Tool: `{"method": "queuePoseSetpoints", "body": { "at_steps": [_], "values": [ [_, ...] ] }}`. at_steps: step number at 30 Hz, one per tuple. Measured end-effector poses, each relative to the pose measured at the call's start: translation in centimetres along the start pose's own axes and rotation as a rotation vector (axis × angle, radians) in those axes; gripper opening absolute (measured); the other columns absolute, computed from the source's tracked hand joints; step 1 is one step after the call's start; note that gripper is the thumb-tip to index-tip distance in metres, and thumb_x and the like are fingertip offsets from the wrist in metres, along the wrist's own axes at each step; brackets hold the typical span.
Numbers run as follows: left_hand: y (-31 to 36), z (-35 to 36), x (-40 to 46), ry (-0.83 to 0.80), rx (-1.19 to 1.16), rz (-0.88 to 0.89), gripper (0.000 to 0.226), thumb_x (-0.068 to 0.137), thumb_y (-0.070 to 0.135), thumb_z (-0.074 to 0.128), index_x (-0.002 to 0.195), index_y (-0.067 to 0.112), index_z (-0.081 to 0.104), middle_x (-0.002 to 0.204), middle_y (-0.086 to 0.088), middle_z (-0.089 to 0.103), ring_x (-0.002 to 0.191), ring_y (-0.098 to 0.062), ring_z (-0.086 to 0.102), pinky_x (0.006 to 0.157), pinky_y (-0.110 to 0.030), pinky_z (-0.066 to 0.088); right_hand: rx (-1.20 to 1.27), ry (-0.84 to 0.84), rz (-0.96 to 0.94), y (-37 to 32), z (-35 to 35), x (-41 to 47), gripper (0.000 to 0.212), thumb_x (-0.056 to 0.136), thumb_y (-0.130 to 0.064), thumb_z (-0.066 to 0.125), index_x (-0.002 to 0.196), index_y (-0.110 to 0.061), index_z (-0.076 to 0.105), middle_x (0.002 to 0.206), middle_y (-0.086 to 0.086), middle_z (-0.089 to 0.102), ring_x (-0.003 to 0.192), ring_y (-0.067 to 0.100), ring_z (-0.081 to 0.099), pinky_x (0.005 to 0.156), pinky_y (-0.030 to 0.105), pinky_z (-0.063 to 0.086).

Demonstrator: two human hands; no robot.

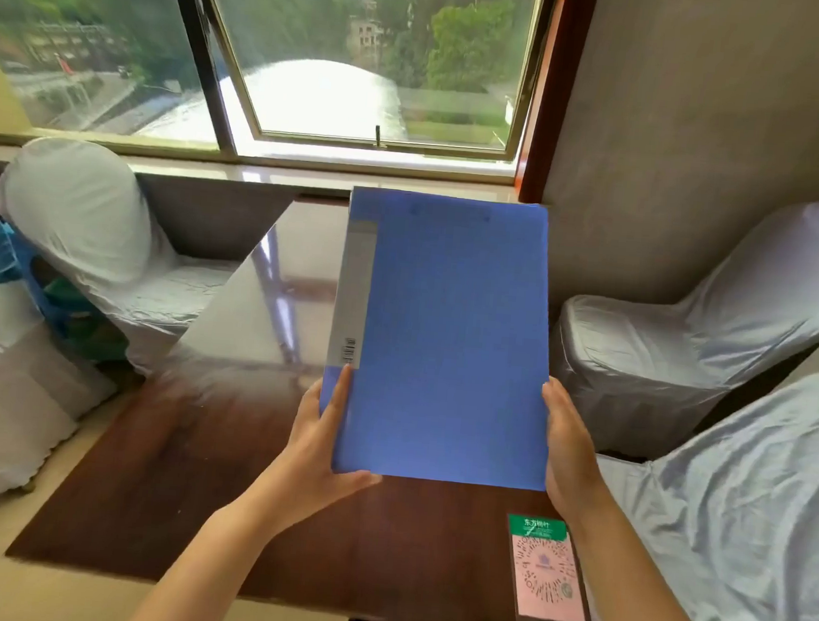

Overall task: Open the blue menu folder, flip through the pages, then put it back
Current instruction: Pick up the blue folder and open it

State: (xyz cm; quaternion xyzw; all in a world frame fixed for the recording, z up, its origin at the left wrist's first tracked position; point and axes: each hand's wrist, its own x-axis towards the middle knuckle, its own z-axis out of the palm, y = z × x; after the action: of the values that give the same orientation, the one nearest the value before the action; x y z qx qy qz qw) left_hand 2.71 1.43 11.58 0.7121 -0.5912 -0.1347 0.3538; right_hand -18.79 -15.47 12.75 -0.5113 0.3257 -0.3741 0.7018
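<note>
Currently: blue menu folder (449, 338), closed, held above the glossy table (180, 463), left hand (323, 445) gripping spine corner, right hand (566, 445) pressing opposite edge; risk: slick cover slipping during opening.

The blue menu folder (449, 343) hides most fingers of both hands and its own pages.

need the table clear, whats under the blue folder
The closed blue folder, held by the left hand and right hand, covers the table beneath; anything there is hidden.
</note>
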Motion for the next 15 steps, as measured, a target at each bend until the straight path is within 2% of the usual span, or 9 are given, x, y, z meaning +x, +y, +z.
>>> {"method": "queuePoseSetpoints", "body": {
  "at_steps": [1,3,6,8,9,11,12,15],
  "values": [
    [0.0,-0.1,0.0,0.012,-0.007,0.022,0.122,0.07,0.033,0.078,0.14,0.043,-0.022,0.146,0.013,0.0,0.128,-0.002,0.013,0.105,-0.031,0.028,0.028,-0.014,0.002,-0.3,-0.1,-0.1,0.043,0.098,-0.043,0.026,0.128,-0.023,0.052,0.128,0.004,0.06,0.117,0.022,0.056,0.097,0.043,0.047],
    [0.3,-0.3,0.0,0.042,-0.014,0.061,0.117,0.072,0.038,0.075,0.141,0.042,-0.02,0.147,0.015,-0.002,0.132,-0.001,0.01,0.106,-0.029,0.024,0.057,-0.039,-0.028,-1.0,0.0,-0.4,0.054,0.089,-0.059,0.024,0.117,-0.029,0.06,0.118,0.001,0.067,0.111,0.021,0.061,0.086,0.036,0.054],
    [0.7,-0.2,0.3,0.123,-0.048,0.086,0.108,0.076,0.043,0.066,0.145,0.031,-0.016,0.154,0.0,0.003,0.14,-0.003,0.006,0.111,-0.03,0.019,0.074,-0.043,-0.045,-1.2,0.3,-0.7,0.06,0.081,-0.067,0.024,0.112,-0.031,0.061,0.109,-0.003,0.071,0.101,0.016,0.066,0.072,0.025,0.056],
    [1.3,-0.3,0.5,0.17,-0.121,0.069,0.096,0.078,0.057,0.055,0.146,0.026,-0.004,0.154,0.002,0.011,0.141,-0.004,0.011,0.114,-0.026,0.019,0.062,-0.003,-0.032,-0.9,0.0,-0.6,0.055,0.085,-0.06,0.028,0.117,-0.026,0.057,0.098,-0.005,0.072,0.091,0.012,0.068,0.064,0.019,0.055],
    [1.6,-0.2,0.6,0.185,-0.19,0.071,0.091,0.078,0.067,0.049,0.146,0.025,0.003,0.153,0.005,0.015,0.14,-0.003,0.016,0.113,-0.021,0.02,0.019,0.031,-0.02,-0.6,-0.3,-0.5,0.046,0.092,-0.05,0.032,0.123,-0.023,0.053,0.096,-0.007,0.07,0.086,0.01,0.067,0.062,0.017,0.055],
    [2.3,-0.2,0.6,0.214,-0.444,0.025,0.089,0.071,0.079,0.043,0.141,0.031,0.017,0.147,0.011,0.027,0.136,-0.003,0.028,0.107,-0.014,0.028,-0.058,0.103,-0.003,-0.4,-0.7,-0.4,0.031,0.097,-0.025,0.041,0.128,-0.021,0.046,0.105,-0.004,0.062,0.086,0.01,0.062,0.065,0.019,0.055],
    [2.5,-0.2,0.6,0.241,-0.612,-0.043,0.093,0.063,0.084,0.045,0.137,0.032,0.023,0.144,0.011,0.032,0.133,-0.006,0.033,0.106,-0.015,0.032,-0.074,0.105,-0.01,-0.4,-0.7,-0.4,0.029,0.096,-0.019,0.046,0.124,-0.022,0.046,0.109,0.002,0.062,0.09,0.016,0.064,0.064,0.024,0.057],
    [2.8,-0.2,0.6,0.325,-0.972,-0.283,0.122,0.038,0.093,0.052,0.136,0.023,0.034,0.138,-0.005,0.044,0.127,-0.024,0.043,0.099,-0.035,0.044,-0.026,0.099,-0.074,-0.6,-0.6,-0.9,0.027,0.092,-0.011,0.05,0.112,-0.029,0.049,0.111,0.01,0.063,0.097,0.027,0.065,0.064,0.031,0.06]
  ]
}}
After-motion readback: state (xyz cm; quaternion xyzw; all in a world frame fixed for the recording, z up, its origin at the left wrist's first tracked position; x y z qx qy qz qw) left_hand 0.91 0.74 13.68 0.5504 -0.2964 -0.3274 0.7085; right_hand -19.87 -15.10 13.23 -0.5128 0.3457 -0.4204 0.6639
